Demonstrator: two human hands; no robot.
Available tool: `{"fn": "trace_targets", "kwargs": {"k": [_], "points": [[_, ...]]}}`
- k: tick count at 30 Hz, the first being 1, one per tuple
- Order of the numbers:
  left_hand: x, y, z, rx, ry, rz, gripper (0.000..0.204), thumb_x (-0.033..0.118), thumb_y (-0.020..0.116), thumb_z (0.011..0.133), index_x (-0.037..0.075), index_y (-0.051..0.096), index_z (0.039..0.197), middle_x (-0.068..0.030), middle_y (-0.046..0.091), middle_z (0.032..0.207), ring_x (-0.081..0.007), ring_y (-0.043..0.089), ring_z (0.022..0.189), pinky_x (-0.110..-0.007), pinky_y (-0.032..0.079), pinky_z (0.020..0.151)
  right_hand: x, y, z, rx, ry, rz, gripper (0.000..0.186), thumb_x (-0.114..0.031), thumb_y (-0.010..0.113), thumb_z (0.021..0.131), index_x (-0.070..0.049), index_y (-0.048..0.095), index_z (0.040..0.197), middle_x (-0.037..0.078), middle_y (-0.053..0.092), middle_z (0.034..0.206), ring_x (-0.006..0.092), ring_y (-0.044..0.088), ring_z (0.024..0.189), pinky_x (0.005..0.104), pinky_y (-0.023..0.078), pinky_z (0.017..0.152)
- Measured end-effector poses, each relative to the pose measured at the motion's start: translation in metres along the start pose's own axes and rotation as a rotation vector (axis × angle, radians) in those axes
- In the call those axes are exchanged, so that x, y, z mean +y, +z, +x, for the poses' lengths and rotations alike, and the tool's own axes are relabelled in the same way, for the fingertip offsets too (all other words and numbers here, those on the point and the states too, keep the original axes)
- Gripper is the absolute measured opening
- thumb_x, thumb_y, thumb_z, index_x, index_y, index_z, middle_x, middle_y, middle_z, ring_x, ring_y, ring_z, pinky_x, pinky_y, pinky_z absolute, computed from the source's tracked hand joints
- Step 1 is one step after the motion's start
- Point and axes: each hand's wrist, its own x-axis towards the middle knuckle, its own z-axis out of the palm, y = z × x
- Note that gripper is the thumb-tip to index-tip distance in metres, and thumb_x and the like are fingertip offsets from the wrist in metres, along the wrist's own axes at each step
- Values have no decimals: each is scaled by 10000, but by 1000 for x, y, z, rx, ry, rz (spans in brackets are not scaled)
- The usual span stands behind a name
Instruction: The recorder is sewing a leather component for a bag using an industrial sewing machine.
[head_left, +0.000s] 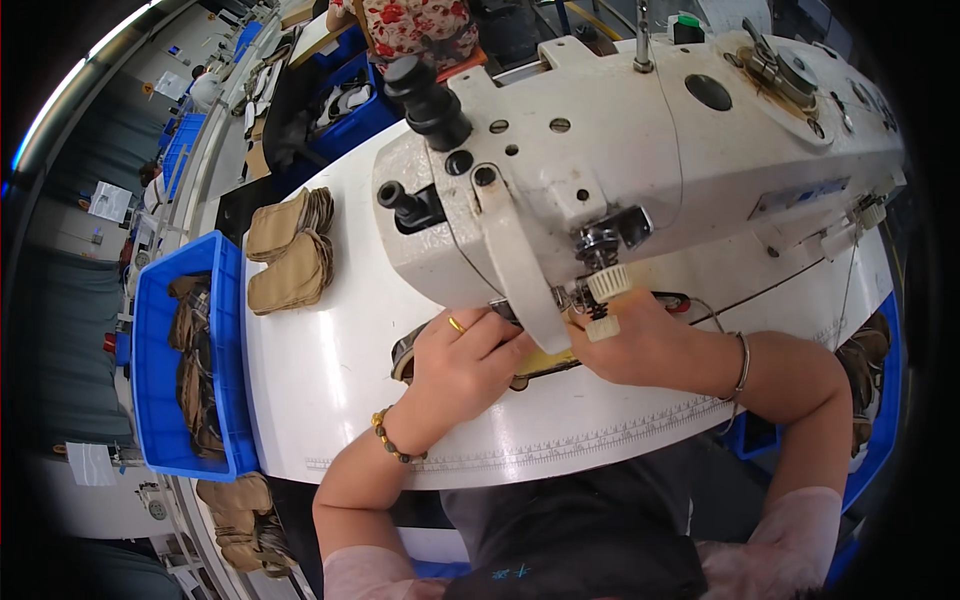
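A white industrial sewing machine (760,150) fills the upper right over a white curved tabletop (300,380) with a ruler along its front edge. My left hand (465,360) is closed on a brown-and-dark fabric piece (403,353) just left of the needle area, thumb reaching toward the presser. My right hand (635,340) has its fingers curled beside the needle, partly hidden behind the machine's head; I cannot make out what they hold. Under the needle area a yellow plate (545,362) shows between my hands.
Two stacks of tan pads (287,275) lie at the back left. Blue bins hold fabric pieces at the left (235,440) and right (880,450). More tan pieces (235,510) lie below the left bin. A person in a floral garment (415,25) is at the top; other workers are far left.
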Motion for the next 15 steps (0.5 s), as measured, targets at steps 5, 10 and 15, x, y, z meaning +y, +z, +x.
{"fn": "trace_targets", "kwargs": {"k": [5,10,15], "points": [[7,-5,6,-38,35,-104,355,77,754,656,133,748,1007,13,686,828,-163,640,808,-306,503,685,-1,-2,1,-70,30,-6,147,-188,647,878,-53,699,902,113,607,730,244,659,623,374,488,511],[-4,-6,7,-193,62,-28,392,107,731,698,128,719,1089,19,688,922,-152,655,899,-321,499,792,-5,-7,0,-81,48,11,121,-159,639,869,-42,667,868,105,617,701,238,660,602,374,488,505],[-11,-7,5,-205,102,18,272,108,730,718,129,744,989,24,641,943,-144,648,815,-300,497,620,-6,-9,-1,-160,43,28,81,-103,616,835,-39,666,841,103,629,650,258,670,598,393,501,509]]}}
